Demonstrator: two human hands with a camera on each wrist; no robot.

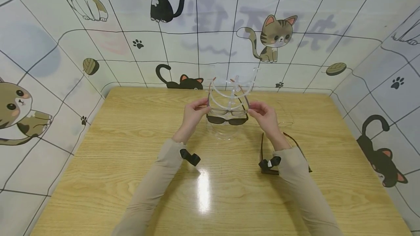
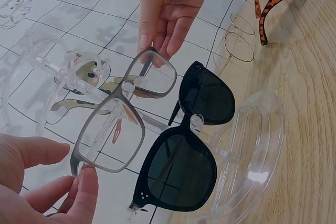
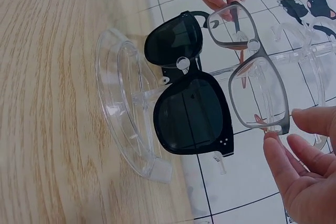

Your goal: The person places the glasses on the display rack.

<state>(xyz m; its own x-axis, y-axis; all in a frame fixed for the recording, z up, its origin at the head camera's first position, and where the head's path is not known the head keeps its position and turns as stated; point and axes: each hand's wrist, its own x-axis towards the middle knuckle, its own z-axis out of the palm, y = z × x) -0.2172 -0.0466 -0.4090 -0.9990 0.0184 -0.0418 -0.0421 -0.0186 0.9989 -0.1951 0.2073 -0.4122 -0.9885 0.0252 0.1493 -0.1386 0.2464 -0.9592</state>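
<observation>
Grey glasses (image 2: 122, 96) are held at both ends, front facing the wearer of the cameras, at the clear stand (image 3: 113, 109). The left end is pinched between thumb and fingers of the left hand (image 1: 194, 114); the right end is pinched the same way by the right hand (image 1: 264, 115). Arms of the glasses are unfolded and pointed at the wall, with orange-brown tips. A clear knob of the stand is seen at the bridge; whether any weight is taken by it cannot be told.

Black sunglasses (image 2: 184, 127) are hung on the stand just below the grey pair, with another clear knob seen at their bridge. The stand is set on the wooden table (image 1: 131, 177), near its far edge.

Brown spotted glasses (image 2: 277, 3) are placed on the table at the right, arms unfolded, partly covered by the right sleeve (image 1: 305, 185) in the head view. Thin wire glasses (image 2: 240, 46) are seen beyond them, near the right hand. A small black camera (image 1: 190, 157) is worn at the left cuff. The wall (image 1: 216, 46) is covered with cat drawings and grid lines.
</observation>
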